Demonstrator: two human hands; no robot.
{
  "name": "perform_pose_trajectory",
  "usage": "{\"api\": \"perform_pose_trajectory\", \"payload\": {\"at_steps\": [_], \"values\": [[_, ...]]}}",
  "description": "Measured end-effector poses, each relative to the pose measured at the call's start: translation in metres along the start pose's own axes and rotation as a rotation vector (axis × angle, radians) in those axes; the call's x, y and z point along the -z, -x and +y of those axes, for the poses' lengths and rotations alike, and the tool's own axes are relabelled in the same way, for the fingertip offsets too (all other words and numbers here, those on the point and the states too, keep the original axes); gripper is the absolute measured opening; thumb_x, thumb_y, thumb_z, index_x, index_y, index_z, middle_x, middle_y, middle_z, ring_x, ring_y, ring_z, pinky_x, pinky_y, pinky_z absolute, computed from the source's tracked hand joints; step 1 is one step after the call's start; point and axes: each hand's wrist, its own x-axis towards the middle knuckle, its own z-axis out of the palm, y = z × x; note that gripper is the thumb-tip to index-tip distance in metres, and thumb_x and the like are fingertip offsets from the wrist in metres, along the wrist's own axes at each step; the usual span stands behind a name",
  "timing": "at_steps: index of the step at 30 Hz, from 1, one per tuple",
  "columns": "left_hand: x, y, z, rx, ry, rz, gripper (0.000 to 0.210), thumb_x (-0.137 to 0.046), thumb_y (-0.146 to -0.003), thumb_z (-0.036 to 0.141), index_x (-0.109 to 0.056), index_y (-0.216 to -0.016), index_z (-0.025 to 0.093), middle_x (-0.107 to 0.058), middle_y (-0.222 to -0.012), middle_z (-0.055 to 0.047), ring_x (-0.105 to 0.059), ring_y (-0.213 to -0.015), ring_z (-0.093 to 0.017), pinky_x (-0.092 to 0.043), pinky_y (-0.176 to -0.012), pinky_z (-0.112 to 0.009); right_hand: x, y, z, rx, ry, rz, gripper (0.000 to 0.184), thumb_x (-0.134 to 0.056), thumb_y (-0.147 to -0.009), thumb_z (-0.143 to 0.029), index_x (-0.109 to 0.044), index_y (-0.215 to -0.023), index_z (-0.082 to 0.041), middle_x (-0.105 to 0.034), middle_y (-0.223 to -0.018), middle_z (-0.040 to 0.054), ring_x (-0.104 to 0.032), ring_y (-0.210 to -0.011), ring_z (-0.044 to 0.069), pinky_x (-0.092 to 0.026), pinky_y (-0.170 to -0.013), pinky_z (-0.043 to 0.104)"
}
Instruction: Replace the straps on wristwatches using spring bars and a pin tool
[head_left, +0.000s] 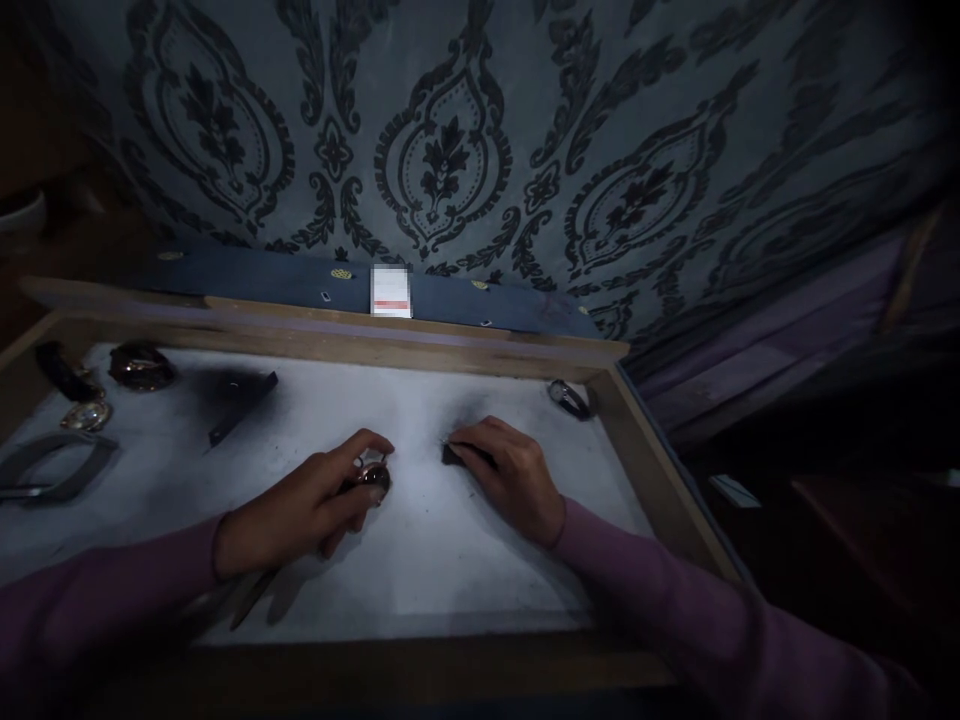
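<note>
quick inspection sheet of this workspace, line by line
Surface: white-floored wooden tray; dark patches, shadow or stain unclear.
Job's things: dark-topped watch; dark piece, detail unclear.
Clutter: gold watch, bulky dark item, grey loop and dark strip at left; small watch in far right corner.
Hands: left hand holds the dark-topped watch; right hand grips the dark piece.
Cables: nothing seen.
Surroundings: patterned wall covering; pale card beyond the far rim.

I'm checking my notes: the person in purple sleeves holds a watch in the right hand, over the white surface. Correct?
Not quite: the head view shows the watch in the left hand. The purple sleeves and white surface are right.
</note>
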Motion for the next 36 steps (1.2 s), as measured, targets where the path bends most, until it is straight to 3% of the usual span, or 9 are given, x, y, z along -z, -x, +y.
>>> {"api": "perform_pose_trajectory", "payload": {"at_steps": [3, 7, 13, 22, 28, 36], "values": [[0.001, -0.003, -0.001, 0.020, 0.054, -0.026, 0.041, -0.041, -0.096, 0.044, -0.033, -0.132, 0.024, -0.054, -0.069, 0.006, -0.046, -0.041, -0.007, -0.035, -0.040, -0.018, -0.001, 0.000, 0.002, -0.017, 0.003, 0.027, 0.015, -0.056, -0.093, -0.018, -0.071, -0.093, -0.019, -0.073, -0.082, 0.0082, -0.065, -0.074, 0.021, -0.051, -0.068, 0.033], [0.004, -0.008, 0.006, 0.034, -0.032, -0.077, 0.045, -0.039, -0.097, 0.044, -0.035, -0.136, 0.022, -0.054, -0.065, 0.006, -0.047, -0.038, -0.008, -0.034, -0.038, -0.018, -0.003, -0.001, 0.005, -0.001, -0.033, 0.093, 0.012, -0.058, -0.092, -0.016, -0.069, -0.091, -0.019, -0.071, -0.080, 0.0070, -0.065, -0.076, 0.021, -0.052, -0.068, 0.032], [0.010, -0.025, 0.024, -0.014, -0.182, -0.220, 0.053, -0.042, -0.094, 0.026, -0.030, -0.145, 0.020, -0.054, -0.052, 0.009, -0.050, -0.037, -0.010, -0.041, -0.042, -0.018, 0.007, -0.003, 0.001, 0.085, -0.007, 0.173, 0.016, -0.051, -0.094, -0.011, -0.065, -0.096, -0.019, -0.067, -0.080, 0.0059, -0.061, -0.075, 0.020, -0.050, -0.067, 0.032], [0.011, -0.051, 0.037, 0.009, -0.267, -0.399, 0.074, -0.042, -0.087, 0.011, -0.011, -0.154, 0.019, -0.054, -0.045, 0.011, -0.049, -0.033, -0.010, -0.040, -0.043, -0.017, 0.028, 0.017, 0.003, 0.244, 0.202, 0.042, 0.026, -0.044, -0.097, -0.009, -0.068, -0.101, -0.016, -0.059, -0.079, 0.0073, -0.055, -0.074, 0.018, -0.047, -0.061, 0.028], [0.010, -0.055, 0.040, 0.048, -0.297, -0.424, 0.072, -0.043, -0.087, 0.014, -0.015, -0.153, 0.020, -0.049, -0.042, 0.011, -0.044, -0.031, -0.011, -0.039, -0.042, -0.019, 0.023, 0.023, 0.006, 0.295, 0.336, -0.019, 0.027, -0.041, -0.097, -0.007, -0.067, -0.101, -0.013, -0.059, -0.075, 0.0063, -0.052, -0.068, 0.017, -0.041, -0.054, 0.025], [0.009, -0.057, 0.044, 0.070, -0.280, -0.435, 0.075, -0.042, -0.086, 0.011, -0.012, -0.154, 0.021, -0.052, -0.047, 0.011, -0.047, -0.032, -0.010, -0.040, -0.042, -0.017, 0.021, 0.023, 0.010, 0.259, 0.312, -0.063, 0.030, -0.039, -0.099, -0.009, -0.068, -0.102, -0.014, -0.061, -0.077, 0.0070, -0.054, -0.072, 0.017, -0.044, -0.058, 0.025]]}}
